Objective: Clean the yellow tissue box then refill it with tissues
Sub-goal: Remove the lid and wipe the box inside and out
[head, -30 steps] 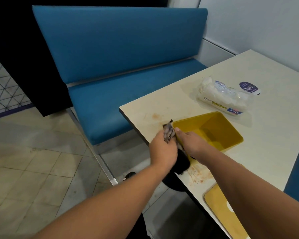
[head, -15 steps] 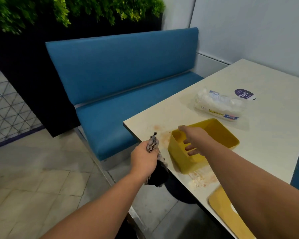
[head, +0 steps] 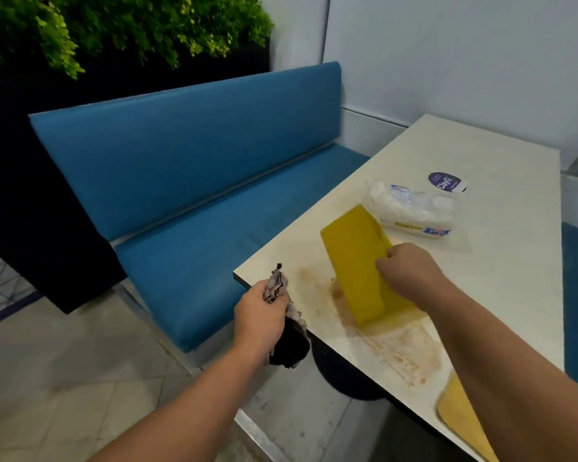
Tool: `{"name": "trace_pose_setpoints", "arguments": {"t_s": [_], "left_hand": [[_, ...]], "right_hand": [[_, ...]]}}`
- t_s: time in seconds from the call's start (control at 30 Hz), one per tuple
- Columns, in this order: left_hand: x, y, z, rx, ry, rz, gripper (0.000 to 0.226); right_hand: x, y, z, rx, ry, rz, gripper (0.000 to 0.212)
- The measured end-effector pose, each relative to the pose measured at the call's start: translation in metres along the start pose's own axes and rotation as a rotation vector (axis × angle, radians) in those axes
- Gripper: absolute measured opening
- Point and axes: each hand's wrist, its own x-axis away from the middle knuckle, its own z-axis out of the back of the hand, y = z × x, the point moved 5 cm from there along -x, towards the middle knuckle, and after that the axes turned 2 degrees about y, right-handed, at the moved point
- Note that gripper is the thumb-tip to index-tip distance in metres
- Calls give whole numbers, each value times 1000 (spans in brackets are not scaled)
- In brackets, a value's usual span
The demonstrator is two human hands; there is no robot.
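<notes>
The yellow tissue box (head: 354, 261) stands tipped on the table, its underside turned toward me. My right hand (head: 407, 271) grips its right edge with curled fingers. My left hand (head: 259, 315) holds a crumpled grey and black cloth (head: 289, 331) just off the table's near left corner, a short way left of the box. A clear plastic pack of white tissues (head: 414, 210) lies on the table right behind the box. The yellow lid (head: 461, 418) lies flat at the table's near edge, partly hidden by my right forearm.
The cream table (head: 501, 295) has brownish smears around and in front of the box. A purple round sticker (head: 446, 182) sits past the tissue pack. A blue bench (head: 194, 181) stands left of the table, with a planter of green foliage (head: 114, 25) behind it.
My right hand has tipped the box from open side up onto its side, then underside toward me. My left hand with the cloth has drawn away from the box, left of the table corner.
</notes>
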Motion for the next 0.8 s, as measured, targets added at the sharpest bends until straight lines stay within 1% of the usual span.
{"name": "trace_pose_setpoints", "arguments": {"t_s": [0.07, 0.1, 0.17, 0.23, 0.3, 0.37, 0.43, 0.5, 0.57, 0.63, 0.7, 0.77, 0.8], "left_hand": [[-6, 9, 1, 3, 14, -54, 12], [-7, 15, -1, 32, 4, -81, 14], [-9, 27, -7, 102, -19, -135, 15], [-8, 43, -7, 154, 40, -219, 22], [-7, 66, -1, 92, 127, -365, 26], [-7, 87, -4, -87, 138, -511, 29], [-6, 97, -17, -278, 87, -611, 37], [6, 96, -33, -390, 22, -683, 36], [35, 93, -52, -408, -57, -788, 35], [76, 93, -78, -403, -130, -971, 36], [115, 98, -100, -409, -215, -1133, 35], [127, 104, -107, -441, -257, -1220, 33], [121, 106, -104, -459, -240, -1220, 33]], "right_hand": [[-1, 3, 13, -68, -90, 39, 15], [-1, 6, 18, -140, -128, 27, 19], [1, 13, 26, -274, -151, 0, 24], [2, 20, 31, -290, -135, -5, 20], [3, 26, 35, -308, -142, -38, 19], [6, 32, 39, -308, -148, -75, 19], [8, 35, 44, -317, -152, -86, 20], [10, 40, 45, -331, -163, -93, 19], [11, 44, 45, -348, -157, -109, 19], [12, 46, 46, -386, -136, -110, 12], [11, 45, 46, -414, -118, -88, 11], [10, 47, 50, -405, -105, -76, 11], [11, 49, 52, -408, -103, -77, 12]]}}
